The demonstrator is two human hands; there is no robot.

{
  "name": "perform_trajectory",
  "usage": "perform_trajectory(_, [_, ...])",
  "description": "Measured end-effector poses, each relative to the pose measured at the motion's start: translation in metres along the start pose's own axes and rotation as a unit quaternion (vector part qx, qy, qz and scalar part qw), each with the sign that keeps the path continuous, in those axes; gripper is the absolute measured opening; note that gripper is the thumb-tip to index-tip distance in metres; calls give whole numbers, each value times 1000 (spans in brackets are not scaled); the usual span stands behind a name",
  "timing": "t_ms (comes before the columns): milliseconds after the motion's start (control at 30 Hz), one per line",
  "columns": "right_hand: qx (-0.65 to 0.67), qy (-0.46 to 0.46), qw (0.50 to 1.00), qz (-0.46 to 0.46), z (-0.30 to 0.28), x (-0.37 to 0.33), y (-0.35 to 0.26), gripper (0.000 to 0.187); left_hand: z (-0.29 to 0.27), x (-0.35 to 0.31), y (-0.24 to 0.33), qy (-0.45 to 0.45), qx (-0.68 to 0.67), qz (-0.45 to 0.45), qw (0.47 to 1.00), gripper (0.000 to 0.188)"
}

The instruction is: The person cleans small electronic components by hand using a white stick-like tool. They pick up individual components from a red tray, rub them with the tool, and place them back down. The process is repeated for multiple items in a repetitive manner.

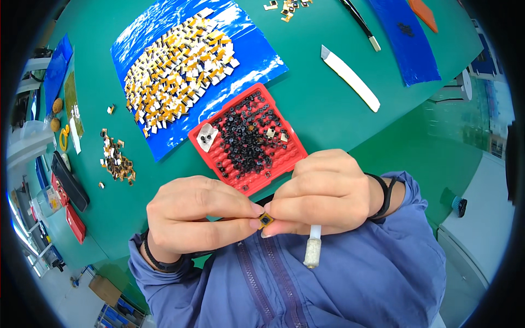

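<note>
A white tool (312,251) juts below the right hand (327,195), whose fingers and those of the left hand (198,212) pinch a tiny square part (266,220) above the jacket (339,273), and one slackening fingertip could drop it short of the red tray (298,155)!

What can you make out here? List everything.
Table: one, green, underneath
Sheet: one, blue, upper left
Chips: many, white and yellow, on sheet
Tray: one, red, centre
Rings: many, black, in tray
Knife: one, white, upper right
Slim tool: one, black, top
Strips: two, blue, left and right
Piles: two, mixed, left and top
Case: one, black, left
Part: one, yellow and black, held
Stick: one, white, lower centre
Left hand: one, bare, on part
Right hand: one, bare, on part
</note>
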State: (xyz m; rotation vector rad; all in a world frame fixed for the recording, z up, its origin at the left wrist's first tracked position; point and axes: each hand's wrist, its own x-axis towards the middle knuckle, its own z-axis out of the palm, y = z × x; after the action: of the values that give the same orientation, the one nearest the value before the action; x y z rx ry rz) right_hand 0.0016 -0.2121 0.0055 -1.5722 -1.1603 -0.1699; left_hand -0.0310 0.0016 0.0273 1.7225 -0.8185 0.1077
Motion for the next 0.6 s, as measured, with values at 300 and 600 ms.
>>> perform_trajectory(300, [3, -5, 1000, 1, -1, 1, 1, 23, 0, 2, -1, -6, 0, 5, 1000, 10])
perform_trajectory(600, [2, -13, 1000, 11, 0, -1, 0, 22, 2, 1, -1, 0, 19, 17, 1000, 12])
